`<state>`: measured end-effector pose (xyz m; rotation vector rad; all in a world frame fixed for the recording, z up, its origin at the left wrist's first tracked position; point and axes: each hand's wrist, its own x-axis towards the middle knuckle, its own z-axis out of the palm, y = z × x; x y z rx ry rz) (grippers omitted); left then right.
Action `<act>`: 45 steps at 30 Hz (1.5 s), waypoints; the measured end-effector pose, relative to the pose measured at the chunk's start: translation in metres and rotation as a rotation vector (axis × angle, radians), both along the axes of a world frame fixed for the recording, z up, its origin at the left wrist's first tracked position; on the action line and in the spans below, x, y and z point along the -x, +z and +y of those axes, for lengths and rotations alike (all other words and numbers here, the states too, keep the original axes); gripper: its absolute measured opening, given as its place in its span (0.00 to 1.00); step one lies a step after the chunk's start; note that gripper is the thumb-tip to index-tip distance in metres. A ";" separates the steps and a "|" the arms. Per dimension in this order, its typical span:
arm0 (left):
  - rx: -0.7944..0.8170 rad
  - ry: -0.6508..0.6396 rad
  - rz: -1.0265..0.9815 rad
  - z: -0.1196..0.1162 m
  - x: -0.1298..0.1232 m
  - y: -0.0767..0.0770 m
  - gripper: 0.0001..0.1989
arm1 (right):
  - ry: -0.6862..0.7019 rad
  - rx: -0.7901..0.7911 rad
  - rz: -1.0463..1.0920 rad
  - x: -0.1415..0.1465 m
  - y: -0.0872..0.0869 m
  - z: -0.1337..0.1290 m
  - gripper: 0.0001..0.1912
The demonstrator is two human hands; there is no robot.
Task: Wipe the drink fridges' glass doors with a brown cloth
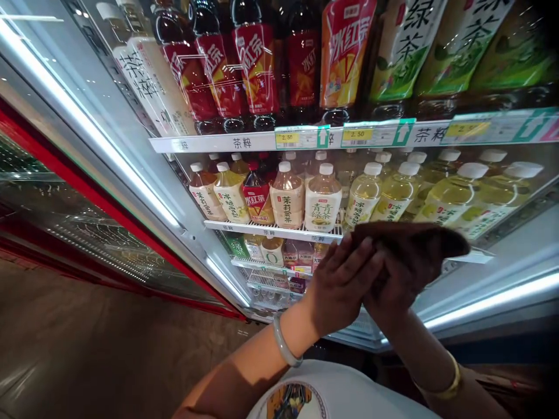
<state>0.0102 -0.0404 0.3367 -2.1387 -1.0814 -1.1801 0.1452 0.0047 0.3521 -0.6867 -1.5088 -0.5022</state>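
Observation:
A dark, limp piece of cloth (pixel 437 238) is held in front of my chest, across the lit shelves. My right hand (pixel 399 285), with a gold bracelet on the wrist, is closed on it from below; shadow hides much of its fingers. My left hand (pixel 343 288), wearing a pale bangle (pixel 286 343), presses against the right hand with its fingers together over the near end of the cloth. Behind the hands stand bottles of pale yellow drink (pixel 399 189) and a white-labelled green tea bottle (pixel 324 201).
An upright drinks cooler fills the view. Large red-labelled tea bottles (pixel 257 67) and green-labelled ones (pixel 402 52) stand above a price-tagged shelf edge (pixel 257 141). Lower shelves hold smaller bottles. A red door frame (pixel 131 215) slants along the left, over brown floor (pixel 109 343).

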 end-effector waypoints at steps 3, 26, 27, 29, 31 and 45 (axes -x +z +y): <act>0.022 0.048 0.117 -0.008 0.010 -0.047 0.32 | -0.019 0.035 -0.055 0.008 -0.045 -0.007 0.19; 0.043 0.066 -0.031 -0.030 0.122 0.017 0.42 | -0.068 0.014 -0.064 0.128 -0.002 -0.027 0.19; 0.046 0.055 -0.034 -0.029 0.127 0.018 0.42 | -0.067 -0.008 -0.063 0.132 -0.001 -0.025 0.19; 0.045 0.034 -0.031 -0.029 0.133 0.003 0.42 | -0.078 -0.028 -0.089 0.136 -0.013 -0.027 0.17; 0.044 0.029 -0.028 -0.031 0.137 -0.023 0.43 | -0.088 -0.007 -0.132 0.138 -0.035 -0.033 0.14; 0.023 0.029 -0.050 -0.037 0.189 -0.011 0.42 | 0.010 -0.042 -0.126 0.197 -0.017 -0.038 0.10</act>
